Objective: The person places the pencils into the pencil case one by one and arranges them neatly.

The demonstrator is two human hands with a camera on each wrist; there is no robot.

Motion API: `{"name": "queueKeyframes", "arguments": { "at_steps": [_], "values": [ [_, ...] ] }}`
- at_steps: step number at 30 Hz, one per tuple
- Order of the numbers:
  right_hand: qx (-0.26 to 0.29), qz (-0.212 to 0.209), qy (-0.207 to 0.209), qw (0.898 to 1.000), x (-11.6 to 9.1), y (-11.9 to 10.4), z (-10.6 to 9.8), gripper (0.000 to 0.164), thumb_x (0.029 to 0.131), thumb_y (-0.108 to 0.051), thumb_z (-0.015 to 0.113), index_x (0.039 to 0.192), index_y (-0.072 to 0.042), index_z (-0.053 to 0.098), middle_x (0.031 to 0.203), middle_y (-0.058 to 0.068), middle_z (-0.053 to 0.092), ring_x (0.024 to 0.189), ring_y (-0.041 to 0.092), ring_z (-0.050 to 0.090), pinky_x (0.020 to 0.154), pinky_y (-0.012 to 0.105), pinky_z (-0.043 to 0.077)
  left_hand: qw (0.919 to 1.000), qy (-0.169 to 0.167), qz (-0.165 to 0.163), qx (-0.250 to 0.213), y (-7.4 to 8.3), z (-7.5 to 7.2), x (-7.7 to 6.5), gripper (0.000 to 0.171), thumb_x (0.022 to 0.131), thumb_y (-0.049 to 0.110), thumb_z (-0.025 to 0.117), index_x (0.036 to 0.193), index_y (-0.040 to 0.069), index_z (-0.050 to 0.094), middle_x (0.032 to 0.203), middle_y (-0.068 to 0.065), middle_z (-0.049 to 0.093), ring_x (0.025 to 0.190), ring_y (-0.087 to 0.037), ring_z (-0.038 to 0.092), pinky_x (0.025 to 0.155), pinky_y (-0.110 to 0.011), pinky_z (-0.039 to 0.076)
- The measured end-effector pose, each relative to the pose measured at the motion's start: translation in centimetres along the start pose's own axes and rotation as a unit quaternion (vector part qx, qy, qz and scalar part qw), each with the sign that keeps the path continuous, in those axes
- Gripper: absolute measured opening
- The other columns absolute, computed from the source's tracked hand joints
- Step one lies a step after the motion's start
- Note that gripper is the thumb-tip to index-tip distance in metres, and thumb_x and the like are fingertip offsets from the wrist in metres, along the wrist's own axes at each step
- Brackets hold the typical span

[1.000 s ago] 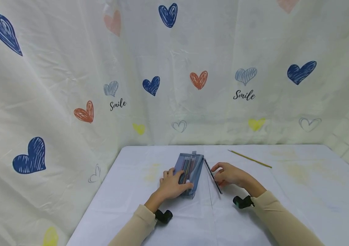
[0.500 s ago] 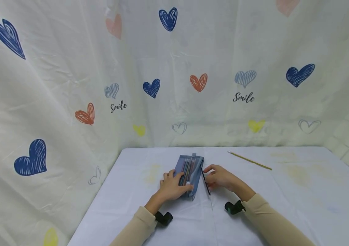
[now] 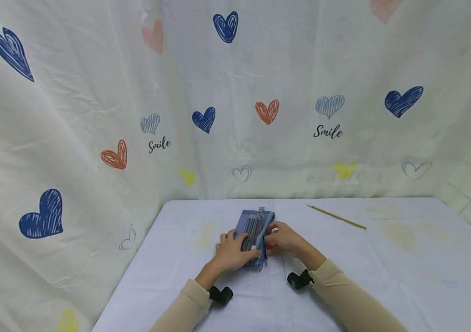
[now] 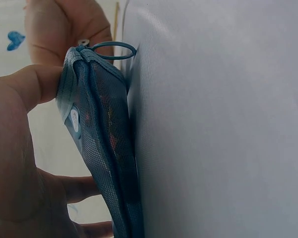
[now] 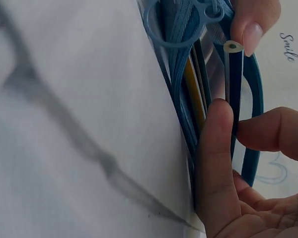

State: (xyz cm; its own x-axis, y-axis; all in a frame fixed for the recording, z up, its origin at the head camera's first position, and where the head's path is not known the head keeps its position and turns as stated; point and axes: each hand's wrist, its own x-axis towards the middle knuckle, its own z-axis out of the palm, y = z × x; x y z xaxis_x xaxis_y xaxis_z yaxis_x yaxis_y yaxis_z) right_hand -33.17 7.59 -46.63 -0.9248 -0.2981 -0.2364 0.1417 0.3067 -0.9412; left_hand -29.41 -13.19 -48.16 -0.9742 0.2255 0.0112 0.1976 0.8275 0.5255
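A blue mesh pencil case [image 3: 241,222] with several pencils inside lies on the white-covered table. Spread over its near half, my left hand [image 3: 231,251] presses on it; the left wrist view shows the thumb at the zip corner of the case [image 4: 97,134]. At the case's right side, my right hand [image 3: 283,240] pinches a dark pencil [image 5: 235,74] between thumb and fingers. In the right wrist view the zip side gapes, and this pencil lies along the opening, its flat end towards the camera. How far it reaches inside is hidden.
A yellow pencil [image 3: 336,216] lies apart, towards the back right of the table [image 3: 384,276]. A ring pull [image 4: 114,49] hangs from the zip end. Behind the table hangs a white curtain [image 3: 285,60] with printed hearts.
My right hand has moved left with the dark pencil, from beside the pencil case to its open side. The left hand has stayed on the case.
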Motion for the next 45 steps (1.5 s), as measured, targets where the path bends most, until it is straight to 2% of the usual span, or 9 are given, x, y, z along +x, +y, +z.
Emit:
{"name": "queueKeyframes", "arguments": {
  "at_steps": [3, 9, 16, 21, 24, 28, 30, 38, 45],
  "values": [
    [0.012, 0.003, 0.008, 1.000, 0.1, -0.2, 0.4, 0.048, 0.088, 0.003, 0.060, 0.132, 0.006, 0.042, 0.094, 0.014, 0.065, 0.075, 0.018, 0.065, 0.070, 0.033, 0.060, 1.0000, -0.001, 0.000, -0.003, 0.0, 0.0, 0.0, 0.084, 0.085, 0.068, 0.062, 0.149, 0.015, 0.053, 0.158, -0.022, 0.036, 0.133, -0.038, 0.036, 0.095, -0.058, 0.036],
    [0.025, 0.009, 0.019, 0.999, 0.4, -0.2, 1.0, 0.054, 0.087, 0.004, 0.061, 0.137, 0.007, 0.038, 0.094, 0.014, 0.064, 0.074, 0.017, 0.067, 0.072, 0.034, 0.061, 1.0000, -0.003, -0.002, -0.002, 0.0, 0.0, 0.0, 0.084, 0.086, 0.069, 0.062, 0.150, 0.015, 0.052, 0.158, -0.022, 0.035, 0.133, -0.038, 0.036, 0.094, -0.057, 0.035],
    [0.030, 0.007, 0.006, 1.000, 0.3, -0.1, 0.9, 0.050, 0.088, 0.004, 0.060, 0.133, 0.007, 0.039, 0.075, 0.006, 0.062, 0.063, 0.014, 0.068, 0.068, 0.031, 0.060, 1.0000, 0.000, -0.003, -0.003, 0.2, 0.0, 0.1, 0.083, 0.085, 0.067, 0.064, 0.149, 0.014, 0.053, 0.158, -0.022, 0.035, 0.133, -0.039, 0.036, 0.093, -0.057, 0.034],
    [0.037, 0.001, 0.003, 0.999, 0.4, -0.1, 0.9, 0.051, 0.086, 0.006, 0.061, 0.133, 0.009, 0.041, 0.081, 0.009, 0.068, 0.064, 0.013, 0.069, 0.068, 0.030, 0.060, 1.0000, 0.000, -0.006, -0.003, 0.2, 0.1, 0.1, 0.082, 0.086, 0.065, 0.063, 0.149, 0.014, 0.053, 0.158, -0.021, 0.035, 0.133, -0.038, 0.035, 0.093, -0.057, 0.034],
    [0.037, -0.004, -0.002, 0.999, 0.5, 0.0, 0.8, 0.038, 0.089, 0.006, 0.060, 0.124, 0.012, 0.050, 0.085, 0.011, 0.068, 0.069, 0.014, 0.070, 0.070, 0.030, 0.061, 1.0000, 0.001, -0.006, -0.007, 0.2, 0.1, 0.0, 0.081, 0.086, 0.065, 0.064, 0.149, 0.014, 0.053, 0.158, -0.021, 0.035, 0.133, -0.038, 0.035, 0.093, -0.057, 0.034],
    [0.037, -0.019, -0.022, 0.999, 0.6, 0.1, 0.5, 0.014, 0.093, 0.005, 0.057, 0.105, 0.011, 0.061, 0.086, 0.012, 0.068, 0.076, 0.016, 0.071, 0.074, 0.031, 0.061, 1.0000, 0.001, -0.007, -0.006, 0.1, 0.2, 0.1, 0.082, 0.086, 0.065, 0.063, 0.149, 0.014, 0.052, 0.157, -0.021, 0.035, 0.133, -0.038, 0.035, 0.094, -0.057, 0.033],
    [0.042, -0.023, -0.032, 0.998, 0.6, 0.0, 0.3, 0.011, 0.094, 0.004, 0.057, 0.102, 0.010, 0.062, 0.086, 0.012, 0.069, 0.078, 0.016, 0.071, 0.075, 0.031, 0.061, 1.0000, 0.002, -0.006, -0.004, 0.1, 0.2, 0.1, 0.083, 0.086, 0.066, 0.062, 0.149, 0.013, 0.052, 0.157, -0.022, 0.035, 0.132, -0.038, 0.034, 0.094, -0.056, 0.033],
    [0.047, -0.028, -0.069, 0.996, 0.6, 0.2, -0.7, 0.014, 0.094, 0.001, 0.064, 0.104, 0.010, 0.064, 0.082, 0.010, 0.071, 0.073, 0.013, 0.070, 0.070, 0.029, 0.060, 0.9999, -0.001, -0.012, -0.008, 0.1, 0.3, 0.1, 0.082, 0.086, 0.065, 0.063, 0.150, 0.015, 0.051, 0.159, -0.020, 0.033, 0.134, -0.038, 0.033, 0.096, -0.057, 0.032],
    [0.003, -0.035, -0.045, 0.998, 0.5, 0.2, -2.9, 0.030, 0.096, -0.002, 0.062, 0.121, 0.014, 0.059, 0.090, 0.017, 0.073, 0.075, 0.017, 0.070, 0.071, 0.034, 0.061, 0.9998, -0.007, -0.017, -0.002, 0.4, 0.0, 0.1, 0.081, 0.087, 0.064, 0.063, 0.150, 0.014, 0.051, 0.159, -0.020, 0.034, 0.136, -0.038, 0.033, 0.099, -0.059, 0.033]
  ]
}}
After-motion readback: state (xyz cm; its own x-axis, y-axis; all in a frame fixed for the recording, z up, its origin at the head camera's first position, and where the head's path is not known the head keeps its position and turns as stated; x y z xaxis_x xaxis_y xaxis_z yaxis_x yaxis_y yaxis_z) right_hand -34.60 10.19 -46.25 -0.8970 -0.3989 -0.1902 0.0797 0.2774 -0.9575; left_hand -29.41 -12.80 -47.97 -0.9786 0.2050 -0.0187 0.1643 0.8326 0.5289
